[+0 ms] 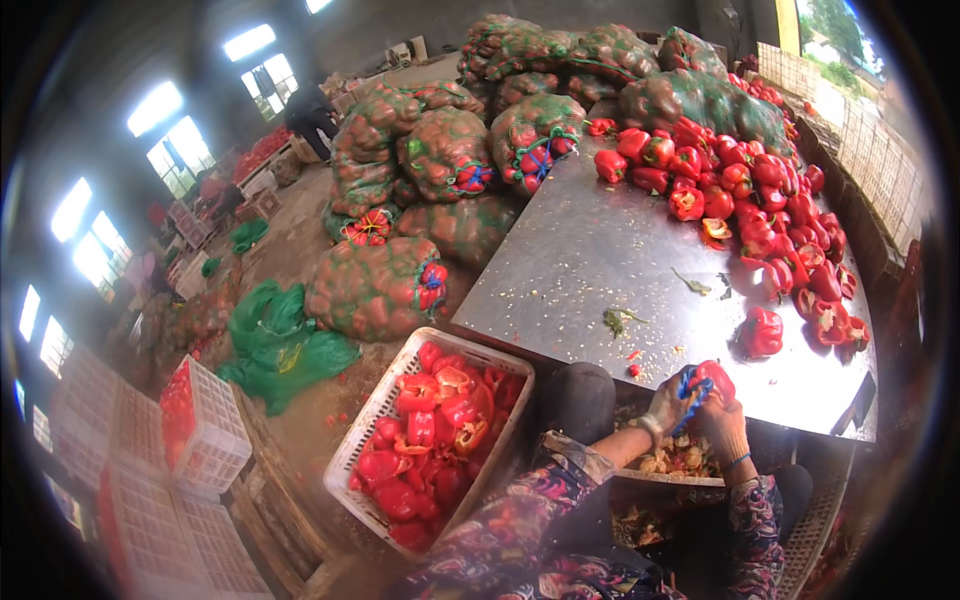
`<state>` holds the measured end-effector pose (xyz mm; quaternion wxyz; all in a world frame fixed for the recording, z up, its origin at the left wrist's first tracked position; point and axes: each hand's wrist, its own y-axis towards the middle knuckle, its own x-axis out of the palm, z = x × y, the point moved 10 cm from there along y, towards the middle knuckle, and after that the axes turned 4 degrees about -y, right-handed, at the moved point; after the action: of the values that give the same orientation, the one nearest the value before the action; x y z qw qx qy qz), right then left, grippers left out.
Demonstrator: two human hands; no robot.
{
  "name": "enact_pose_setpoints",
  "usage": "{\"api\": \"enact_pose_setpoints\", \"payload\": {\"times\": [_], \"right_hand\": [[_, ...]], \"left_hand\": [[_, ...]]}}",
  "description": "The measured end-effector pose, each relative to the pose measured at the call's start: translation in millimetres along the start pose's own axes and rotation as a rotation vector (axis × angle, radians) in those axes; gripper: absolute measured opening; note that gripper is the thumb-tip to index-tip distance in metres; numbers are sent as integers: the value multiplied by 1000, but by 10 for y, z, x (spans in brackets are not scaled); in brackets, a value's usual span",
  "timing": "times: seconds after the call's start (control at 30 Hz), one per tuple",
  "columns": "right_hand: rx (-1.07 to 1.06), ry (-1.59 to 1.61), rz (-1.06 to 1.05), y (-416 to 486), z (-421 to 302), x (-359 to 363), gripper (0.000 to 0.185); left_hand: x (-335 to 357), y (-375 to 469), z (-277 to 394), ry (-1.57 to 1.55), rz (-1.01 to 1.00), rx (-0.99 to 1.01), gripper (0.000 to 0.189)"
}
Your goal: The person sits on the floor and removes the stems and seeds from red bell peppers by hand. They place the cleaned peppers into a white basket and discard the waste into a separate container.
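A red bell pepper [715,379] is held between my hands above the near edge of the metal table [555,277]. My left hand [666,406], in a pale glove, presses against its left side. Blue material [694,399] shows at the left fingers; whether it is part of the glove or a separate item I cannot tell. From the right, my right hand [724,426] grips the pepper in a knit glove. Beneath my hands a container [667,477] holds pepper cores and seeds. One whole red pepper [762,333] sits apart on the tabletop, just beyond my hands.
Whole and cut peppers [750,187] are heaped along the table's far right. A white plastic crate [429,337] of cut peppers stands left of my legs. Full mesh sacks [450,154] are piled behind, with a green net [289,345] on the floor. A person [309,112] bends over farther back.
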<state>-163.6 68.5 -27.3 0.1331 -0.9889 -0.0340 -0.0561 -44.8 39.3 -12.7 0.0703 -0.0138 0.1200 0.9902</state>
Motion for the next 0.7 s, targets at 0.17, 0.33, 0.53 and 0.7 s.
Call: {"api": "enact_pose_setpoints", "payload": {"times": [0.17, 0.33, 0.53, 0.7], "right_hand": [[-235, -600, -120, -120, -208, 94, 15], [-385, -1132, -22, -243, -247, -86, 16], [-513, -756, 103, -351, -522, -133, 22], [-355, -735, 165, -637, -787, -563, 20]], "left_hand": [[-138, -246, 943, 331, 86, 410, 41], [-535, -447, 1538, 513, 409, 758, 45], [-75, -132, 293, 1121, -191, 413, 51], [-980, -578, 1357, 1138, 253, 605, 46]]}}
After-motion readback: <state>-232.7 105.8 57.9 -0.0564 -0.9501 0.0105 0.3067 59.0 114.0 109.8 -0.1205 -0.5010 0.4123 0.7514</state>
